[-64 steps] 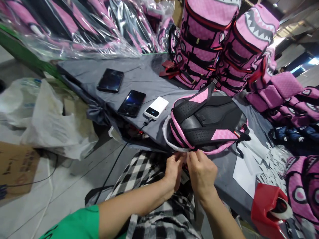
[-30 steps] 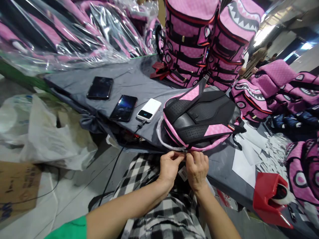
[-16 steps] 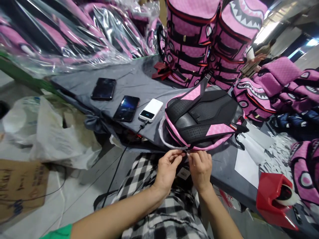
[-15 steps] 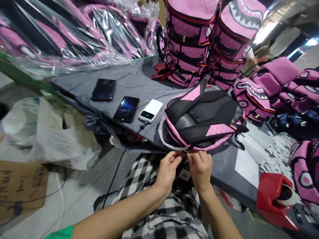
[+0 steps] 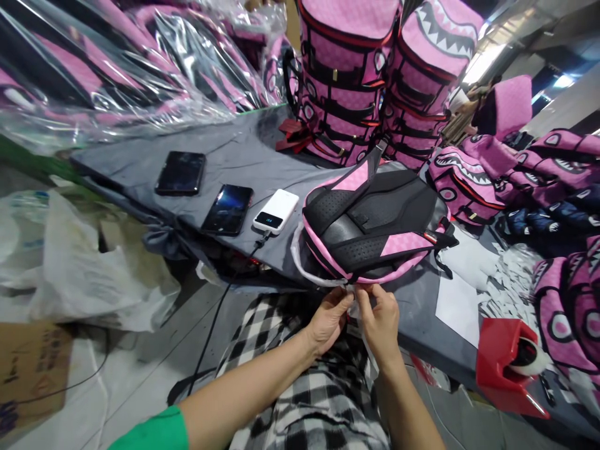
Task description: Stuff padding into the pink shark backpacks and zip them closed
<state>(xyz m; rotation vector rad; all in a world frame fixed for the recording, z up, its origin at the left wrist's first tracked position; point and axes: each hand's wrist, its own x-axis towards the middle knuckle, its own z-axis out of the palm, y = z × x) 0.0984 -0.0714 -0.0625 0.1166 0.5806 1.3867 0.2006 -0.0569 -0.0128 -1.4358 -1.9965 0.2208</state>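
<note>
A pink and black backpack (image 5: 375,219) lies on the table with its padded back and shoulder straps facing up. A pale, wrapped-looking loop (image 5: 300,265) curves out from its near left edge. Just below that edge, my left hand (image 5: 330,319) pinches a thin whitish translucent strip (image 5: 355,306) between thumb and fingers. My right hand (image 5: 380,322) is closed at the strip's other side, its fingertips close under the backpack's pink piping. My fingers partly cover the strip, so where it joins the bag is hidden.
Left of the backpack lie a white power bank (image 5: 276,209) with a cable, a phone (image 5: 228,209) and another dark device (image 5: 180,173). Stacked pink bags (image 5: 347,81) stand behind. A red tape dispenser (image 5: 499,362) and paper (image 5: 457,306) are at right. Someone works in the background.
My hands have shifted slightly down from the bag's edge, and the whitish strip now shows between them. The view has shifted a little. In the background, a pink bag has been raised.
</note>
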